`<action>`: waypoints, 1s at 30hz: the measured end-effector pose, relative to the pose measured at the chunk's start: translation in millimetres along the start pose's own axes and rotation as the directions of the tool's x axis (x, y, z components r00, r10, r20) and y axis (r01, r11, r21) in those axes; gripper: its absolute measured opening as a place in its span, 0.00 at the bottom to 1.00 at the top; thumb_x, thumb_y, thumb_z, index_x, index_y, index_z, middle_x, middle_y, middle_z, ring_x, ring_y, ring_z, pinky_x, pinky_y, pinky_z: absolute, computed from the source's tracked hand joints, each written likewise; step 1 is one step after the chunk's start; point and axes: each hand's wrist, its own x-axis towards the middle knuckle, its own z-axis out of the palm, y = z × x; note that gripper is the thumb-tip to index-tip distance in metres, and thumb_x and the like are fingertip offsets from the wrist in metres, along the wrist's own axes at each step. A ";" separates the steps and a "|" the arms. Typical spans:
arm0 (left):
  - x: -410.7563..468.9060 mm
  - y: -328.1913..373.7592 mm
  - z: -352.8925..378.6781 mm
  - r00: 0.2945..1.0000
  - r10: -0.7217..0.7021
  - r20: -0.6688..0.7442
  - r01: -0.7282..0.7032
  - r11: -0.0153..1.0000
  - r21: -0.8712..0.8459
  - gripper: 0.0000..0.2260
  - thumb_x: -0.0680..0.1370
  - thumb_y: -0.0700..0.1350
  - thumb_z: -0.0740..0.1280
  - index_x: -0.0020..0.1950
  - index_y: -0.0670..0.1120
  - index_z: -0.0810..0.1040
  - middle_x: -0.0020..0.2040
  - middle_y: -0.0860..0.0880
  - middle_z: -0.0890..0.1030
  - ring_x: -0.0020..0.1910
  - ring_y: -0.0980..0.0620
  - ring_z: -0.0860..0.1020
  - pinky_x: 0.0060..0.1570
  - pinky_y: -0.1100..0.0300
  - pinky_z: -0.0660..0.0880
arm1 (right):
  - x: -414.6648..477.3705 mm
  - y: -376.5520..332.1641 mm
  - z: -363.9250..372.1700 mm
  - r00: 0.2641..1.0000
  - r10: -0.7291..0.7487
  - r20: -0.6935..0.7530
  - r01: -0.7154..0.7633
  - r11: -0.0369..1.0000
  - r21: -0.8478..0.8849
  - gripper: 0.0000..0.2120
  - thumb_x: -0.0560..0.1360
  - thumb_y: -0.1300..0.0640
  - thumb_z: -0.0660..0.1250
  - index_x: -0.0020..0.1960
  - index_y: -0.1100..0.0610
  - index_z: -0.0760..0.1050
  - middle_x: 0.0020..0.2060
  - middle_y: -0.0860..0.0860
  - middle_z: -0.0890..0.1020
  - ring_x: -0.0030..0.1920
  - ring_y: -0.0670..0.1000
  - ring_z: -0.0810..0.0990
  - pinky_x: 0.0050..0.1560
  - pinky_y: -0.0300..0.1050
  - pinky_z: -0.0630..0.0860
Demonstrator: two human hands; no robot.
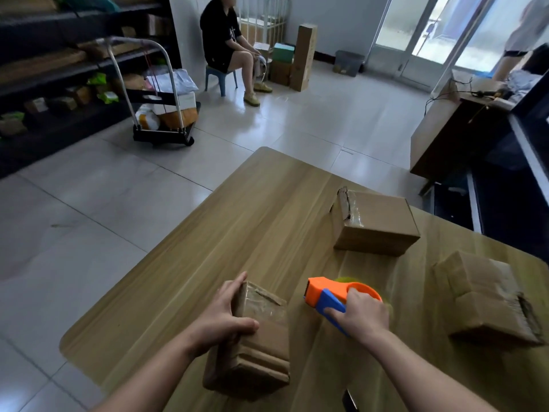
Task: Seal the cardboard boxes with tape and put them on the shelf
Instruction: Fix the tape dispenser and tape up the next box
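A small cardboard box lies on the wooden table near its front edge, clear tape across its top. My left hand holds the box at its left side, fingers along the far edge and thumb over the top. My right hand grips an orange and blue tape dispenser just right of the box, its mouth off the cardboard. A second box stands further back on the table. A third box sits at the right. The dark shelf runs along the far left wall.
A hand trolley loaded with parcels stands before the shelf. A person sits on a blue stool at the back, beside several boxes on the floor. A wooden desk is at the right. Tiled floor lies between table and shelf.
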 end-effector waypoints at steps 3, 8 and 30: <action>1.6 -0.4 1.8 1.000 -0.003 0.000 0.003 1.000 -0.027 0.52 0.57 0.57 0.76 0.77 0.59 0.55 0.66 0.59 0.64 0.66 0.53 0.67 0.68 0.49 0.67 | -2.7 4.7 4.0 1.000 0.007 -0.027 -0.007 1.000 0.013 0.25 0.72 0.31 0.64 0.54 0.51 0.73 0.46 0.46 0.82 0.46 0.47 0.82 0.48 0.43 0.79; 2.3 -2.1 2.1 1.000 0.014 0.012 -0.013 0.997 -0.073 0.51 0.56 0.58 0.77 0.75 0.61 0.56 0.66 0.55 0.65 0.64 0.51 0.69 0.65 0.47 0.71 | -11.1 11.5 12.7 0.998 0.033 -0.044 -0.031 0.999 0.037 0.24 0.73 0.34 0.66 0.59 0.51 0.73 0.50 0.47 0.82 0.51 0.49 0.82 0.54 0.44 0.78; -2.7 -10.7 -9.9 0.997 0.023 0.072 -0.007 0.976 -0.218 0.49 0.50 0.50 0.82 0.68 0.63 0.67 0.67 0.51 0.69 0.63 0.50 0.74 0.62 0.50 0.74 | -21.5 9.5 5.5 0.980 0.112 -0.164 -0.107 0.993 0.040 0.36 0.69 0.24 0.59 0.60 0.53 0.71 0.53 0.50 0.81 0.54 0.52 0.80 0.53 0.46 0.75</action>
